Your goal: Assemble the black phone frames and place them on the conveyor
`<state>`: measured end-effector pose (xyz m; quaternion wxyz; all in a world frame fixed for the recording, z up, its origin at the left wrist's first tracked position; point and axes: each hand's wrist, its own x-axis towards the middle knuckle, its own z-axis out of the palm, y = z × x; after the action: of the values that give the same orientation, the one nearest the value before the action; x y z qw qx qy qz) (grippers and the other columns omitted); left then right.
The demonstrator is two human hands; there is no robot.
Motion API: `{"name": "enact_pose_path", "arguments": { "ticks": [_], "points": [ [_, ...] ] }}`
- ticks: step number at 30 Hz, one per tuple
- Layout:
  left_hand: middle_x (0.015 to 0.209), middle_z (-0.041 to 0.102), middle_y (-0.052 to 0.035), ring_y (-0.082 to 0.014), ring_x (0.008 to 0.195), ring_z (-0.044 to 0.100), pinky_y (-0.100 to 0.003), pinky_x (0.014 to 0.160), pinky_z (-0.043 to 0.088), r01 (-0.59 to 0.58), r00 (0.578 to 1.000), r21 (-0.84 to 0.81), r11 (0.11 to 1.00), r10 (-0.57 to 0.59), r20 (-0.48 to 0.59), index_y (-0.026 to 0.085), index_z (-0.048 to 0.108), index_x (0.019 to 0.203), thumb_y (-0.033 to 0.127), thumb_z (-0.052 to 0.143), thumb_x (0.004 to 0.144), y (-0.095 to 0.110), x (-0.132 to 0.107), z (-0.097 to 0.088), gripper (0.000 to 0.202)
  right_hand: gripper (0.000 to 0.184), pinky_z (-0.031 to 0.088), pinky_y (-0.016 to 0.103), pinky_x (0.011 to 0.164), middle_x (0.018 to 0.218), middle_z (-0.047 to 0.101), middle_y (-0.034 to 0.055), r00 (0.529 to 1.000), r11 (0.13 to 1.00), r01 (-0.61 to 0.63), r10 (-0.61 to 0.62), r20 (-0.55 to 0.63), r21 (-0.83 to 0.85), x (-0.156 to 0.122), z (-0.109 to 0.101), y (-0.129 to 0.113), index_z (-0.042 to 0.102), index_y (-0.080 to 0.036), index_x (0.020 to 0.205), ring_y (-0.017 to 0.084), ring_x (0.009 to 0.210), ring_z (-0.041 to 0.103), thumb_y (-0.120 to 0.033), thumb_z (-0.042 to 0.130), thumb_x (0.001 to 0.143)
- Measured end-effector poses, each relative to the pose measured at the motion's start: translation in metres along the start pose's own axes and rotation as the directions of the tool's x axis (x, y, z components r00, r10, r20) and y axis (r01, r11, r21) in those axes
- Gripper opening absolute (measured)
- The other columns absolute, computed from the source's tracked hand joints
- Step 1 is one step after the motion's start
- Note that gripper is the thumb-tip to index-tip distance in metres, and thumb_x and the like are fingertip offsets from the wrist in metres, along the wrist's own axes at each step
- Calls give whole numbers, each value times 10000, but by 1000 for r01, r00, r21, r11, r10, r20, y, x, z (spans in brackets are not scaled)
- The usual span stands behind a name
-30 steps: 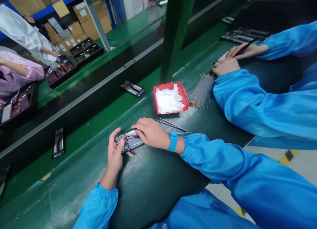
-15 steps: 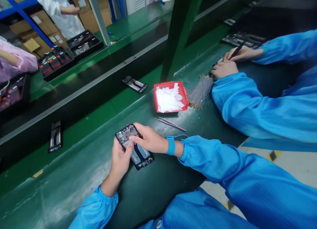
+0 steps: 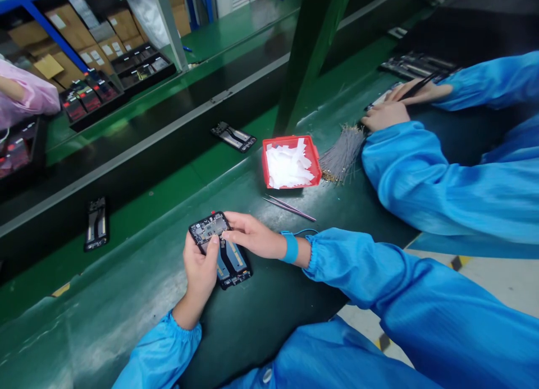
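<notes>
An opened smartphone point(image 3: 231, 260) with its circuit board and a black flex cable exposed is held between both hands above the green mat. My left hand point(image 3: 200, 265) grips its left edge, thumb pressed on the inner parts near the middle. On the right edge, my right hand point(image 3: 252, 234) is closed round the phone, its thumb lying over the board beside the left thumb. A blue wrist strap point(image 3: 289, 247) circles my right wrist. Metal tweezers point(image 3: 290, 208) lie on the mat beyond that hand.
A red tray point(image 3: 315, 161) of white paper strips point(image 3: 290, 164) stands beyond the tweezers, beside a bundle of thin grey cables point(image 3: 343, 153). Phone frames point(image 3: 233, 136) lie on the green belt. At right, a co-worker's hands point(image 3: 389, 114) handle a dark tool and a part.
The phone has shifted slightly left and turned more upright in my hands. My left thumb has moved closer to the right thumb. The co-worker's hands moved slightly.
</notes>
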<state>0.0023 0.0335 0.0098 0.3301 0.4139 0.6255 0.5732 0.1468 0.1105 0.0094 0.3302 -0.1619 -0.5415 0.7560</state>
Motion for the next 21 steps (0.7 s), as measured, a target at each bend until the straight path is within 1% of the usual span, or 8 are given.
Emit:
{"name": "enact_pose_path", "arguments": {
  "ticks": [5,9,11,13,15,17,19,21],
  "points": [
    [926,743,-36,-182,816,703,-284,767,565,-49,999,51,998,49,0,184,667,1029,381,746,843,8,-3,2,282,196,531,301,816,908,667,4,997,1000,-16,14,-82,-19,-3,6,-3,590,-179,1004,160,854,641,-319,673,893],
    [831,717,-5,-152,706,653,-259,702,533,-64,997,118,991,69,-40,183,667,942,335,744,814,9,-6,2,213,147,495,257,709,817,625,-26,994,999,5,-9,-109,-38,-5,10,-6,586,-183,928,133,740,587,-291,669,873],
    [816,710,1,-148,694,644,-256,695,525,-63,996,128,990,70,-57,182,666,923,319,747,798,6,-5,3,202,143,484,244,684,795,613,-34,993,999,16,-21,-120,-43,-2,10,-5,576,-185,885,126,717,569,-276,683,859],
    [841,718,-4,-157,733,660,-259,716,530,-31,997,96,995,37,-63,181,673,941,316,751,795,3,-4,3,214,153,500,247,695,807,630,-29,994,1000,2,-3,-110,-12,2,8,0,578,-183,889,134,738,589,-279,692,854],
    [892,731,-12,-163,781,678,-264,747,539,35,998,15,999,-34,-52,185,679,978,336,761,801,-2,0,3,247,165,534,269,753,860,668,-10,996,999,-27,29,-87,24,6,6,5,594,-180,948,155,809,631,-292,686,869],
    [955,740,-18,-163,821,689,-268,777,547,102,993,-88,991,-107,-54,198,677,1023,367,769,810,-6,6,1,287,183,552,306,856,971,697,21,997,999,-47,47,-60,2,7,3,9,604,-177,1054,173,925,657,-294,645,919],
    [1010,744,-23,-164,860,702,-277,811,553,135,984,-192,972,-154,-86,214,665,1074,390,757,824,-9,14,-2,320,244,545,331,916,1067,693,42,998,991,-53,49,-41,-122,4,-1,11,591,-178,1193,174,989,653,-278,591,970],
    [1048,750,-33,-180,909,718,-303,850,560,151,979,-269,951,-182,-92,226,647,1122,380,728,834,-10,23,-7,337,380,551,332,863,999,684,24,997,948,-71,69,-17,-309,0,-4,12,538,-183,1348,164,894,644,-249,585,977]
  ]
}}
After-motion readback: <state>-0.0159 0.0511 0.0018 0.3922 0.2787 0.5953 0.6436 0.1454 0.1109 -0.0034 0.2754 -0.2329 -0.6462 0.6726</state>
